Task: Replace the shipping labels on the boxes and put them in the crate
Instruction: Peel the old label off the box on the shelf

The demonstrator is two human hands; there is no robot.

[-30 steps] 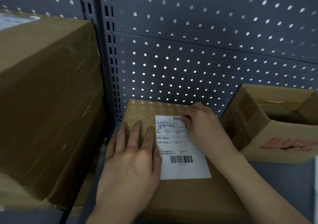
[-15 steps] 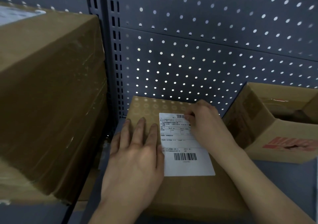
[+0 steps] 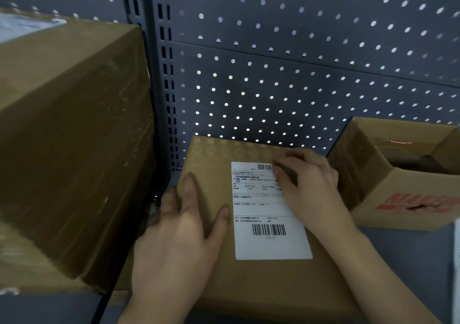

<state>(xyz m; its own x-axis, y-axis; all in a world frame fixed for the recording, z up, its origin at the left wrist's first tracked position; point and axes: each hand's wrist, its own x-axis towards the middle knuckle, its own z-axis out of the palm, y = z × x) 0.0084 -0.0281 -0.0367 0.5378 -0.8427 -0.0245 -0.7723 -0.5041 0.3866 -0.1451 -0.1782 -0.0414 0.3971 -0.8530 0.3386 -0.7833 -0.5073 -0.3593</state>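
The left hand [image 3: 184, 236] is lying flat on the brown box [image 3: 273, 284] just left of its white shipping label [image 3: 268, 214], while the right hand [image 3: 311, 186] is touching the label's upper right corner with curled fingertips, between a large taped box [image 3: 69, 137] and an open carton [image 3: 398, 199].

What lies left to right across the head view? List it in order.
Large box → left hand → label → right hand → open box.
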